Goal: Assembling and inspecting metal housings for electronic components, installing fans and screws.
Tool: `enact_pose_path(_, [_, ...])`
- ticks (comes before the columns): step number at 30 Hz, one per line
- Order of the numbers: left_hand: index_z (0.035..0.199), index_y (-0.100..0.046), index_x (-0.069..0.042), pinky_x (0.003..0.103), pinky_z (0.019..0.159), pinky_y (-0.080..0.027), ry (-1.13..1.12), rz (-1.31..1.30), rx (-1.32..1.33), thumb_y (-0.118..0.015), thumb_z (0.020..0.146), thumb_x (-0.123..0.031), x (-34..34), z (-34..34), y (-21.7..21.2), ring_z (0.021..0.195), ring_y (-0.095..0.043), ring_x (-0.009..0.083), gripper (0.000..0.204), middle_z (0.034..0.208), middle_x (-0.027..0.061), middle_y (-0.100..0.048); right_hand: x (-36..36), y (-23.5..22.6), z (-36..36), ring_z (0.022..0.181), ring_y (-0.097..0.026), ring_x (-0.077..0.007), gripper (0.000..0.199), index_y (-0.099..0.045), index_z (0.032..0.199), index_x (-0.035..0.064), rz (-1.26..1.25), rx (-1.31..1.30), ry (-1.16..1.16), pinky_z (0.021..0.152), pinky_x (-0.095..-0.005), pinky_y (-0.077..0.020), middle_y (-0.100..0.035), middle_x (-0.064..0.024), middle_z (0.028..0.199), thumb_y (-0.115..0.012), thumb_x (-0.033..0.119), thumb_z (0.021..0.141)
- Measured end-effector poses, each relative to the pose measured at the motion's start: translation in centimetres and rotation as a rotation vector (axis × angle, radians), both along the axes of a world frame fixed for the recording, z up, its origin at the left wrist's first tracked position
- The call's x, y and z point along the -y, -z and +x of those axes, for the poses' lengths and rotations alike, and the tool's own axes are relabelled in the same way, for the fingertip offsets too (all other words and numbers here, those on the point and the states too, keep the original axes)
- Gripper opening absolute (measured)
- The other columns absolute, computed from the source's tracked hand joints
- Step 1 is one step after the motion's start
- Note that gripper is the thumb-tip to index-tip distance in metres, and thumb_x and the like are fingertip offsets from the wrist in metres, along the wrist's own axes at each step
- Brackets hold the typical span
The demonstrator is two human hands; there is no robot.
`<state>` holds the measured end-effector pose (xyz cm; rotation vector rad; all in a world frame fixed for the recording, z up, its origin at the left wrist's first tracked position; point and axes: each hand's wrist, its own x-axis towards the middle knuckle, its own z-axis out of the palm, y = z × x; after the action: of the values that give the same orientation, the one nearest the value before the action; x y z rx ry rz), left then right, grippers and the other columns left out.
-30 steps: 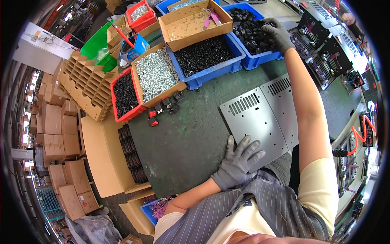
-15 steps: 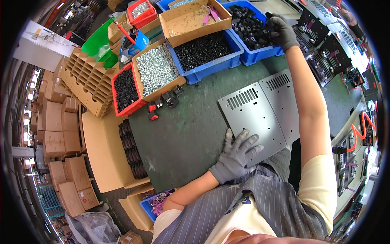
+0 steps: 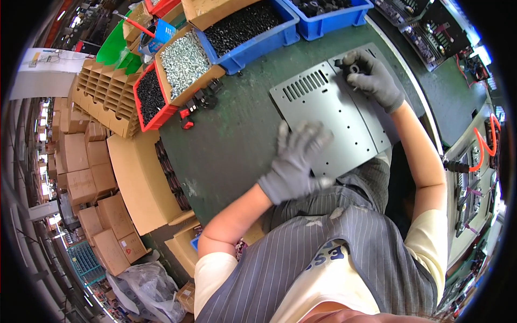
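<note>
Two flat grey metal panels with vent slots lie side by side on the green work table: the left panel [image 3: 336, 116] and the right panel [image 3: 371, 121]. My right hand [image 3: 377, 83], in a grey glove, is closed on a small black ring-shaped part [image 3: 353, 69] above the far end of the right panel. Over the near left edge of the left panel, my gloved left hand [image 3: 296, 164] is open, fingers spread and slightly blurred. Whether it touches the panel I cannot tell. The blue bin of black parts [image 3: 318, 6] stands at the far edge.
Along the far side stand a blue bin of black screws [image 3: 253, 53], a cardboard box of silver screws [image 3: 184, 64] and a red bin of black screws [image 3: 149, 99]. Red-and-black small parts [image 3: 196, 105] lie before them. Black chassis units [image 3: 425, 32] stand at far right.
My right hand has come back from the blue bin to above the panels with a black part. My left hand has shifted up and left. The head view has shifted too.
</note>
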<state>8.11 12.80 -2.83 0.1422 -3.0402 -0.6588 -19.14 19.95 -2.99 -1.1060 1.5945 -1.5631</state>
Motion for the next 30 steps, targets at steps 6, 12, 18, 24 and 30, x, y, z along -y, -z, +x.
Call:
enact_pose_path(6, [0.142, -0.024, -0.006, 0.052, 0.112, -0.011, -0.144, -0.09, -0.22, -0.064, 0.067, -0.065, 5.3, -5.7, 0.0, 0.132, -0.028, 0.036, 0.103, 0.139, 0.0198, -0.035, -1.8, -0.8, 2.2, 0.093, -0.058, -0.0288, 0.042, -0.054, 0.109, 0.0079, 0.04, -0.686, -0.24, 0.081, -0.0366, -0.0481, -0.057, -0.011, 0.102, -0.065, 0.012, 0.068])
enact_pose_path(12, [0.142, -0.025, -0.01, 0.049, 0.112, -0.014, -0.041, -0.066, -0.149, -0.075, 0.059, -0.055, 5.5, -10.7, 1.0, 0.133, -0.03, 0.0343, 0.108, 0.137, 0.019, -0.039, -3.8, -1.2, 2.3, 0.107, -0.052, -0.0375, 0.074, -0.042, 0.135, 0.0158, 0.195, -0.937, -0.12, 0.089, -0.0433, -0.0449, -0.05, -0.0166, 0.121, -0.073, 0.025, 0.069])
enact_pose_path(18, [0.124, -0.053, -0.016, 0.048, 0.11, -0.021, 0.025, -0.113, -0.226, -0.073, 0.064, -0.047, 5.5, -11.2, 1.3, 0.124, -0.042, 0.0279, 0.071, 0.123, 0.0094, -0.053, -6.2, -1.0, 2.4, 0.105, -0.052, -0.0368, 0.07, -0.044, 0.132, 0.0158, 0.238, -0.857, 0.017, 0.087, -0.0433, -0.0449, -0.052, -0.0145, 0.118, -0.072, 0.029, 0.069])
enact_pose_path(24, [0.101, -0.064, -0.015, 0.048, 0.107, -0.028, 0.026, -0.096, -0.248, -0.07, 0.07, -0.037, 5.6, -9.6, 1.2, 0.114, -0.05, 0.0251, 0.038, 0.116, 0.0037, -0.057, -7.9, -1.2, 2.9, 0.096, -0.057, -0.0352, 0.056, -0.054, 0.12, 0.0138, 0.333, -0.856, 0.154, 0.081, -0.0414, -0.0466, -0.056, -0.013, 0.107, -0.071, 0.03, 0.069])
enact_pose_path(30, [0.115, -0.058, -0.011, 0.048, 0.104, -0.033, 0.0, -0.02, -0.31, -0.07, 0.072, -0.039, 5.3, -8.8, 1.0, 0.113, -0.051, 0.029, 0.052, 0.12, 0.01, -0.055, -8.8, -0.9, 4.0, 0.088, -0.059, -0.0327, 0.044, -0.059, 0.112, 0.0131, 0.391, -0.875, 0.258, 0.076, -0.0406, -0.0471, -0.058, -0.0122, 0.098, -0.068, 0.029, 0.072])
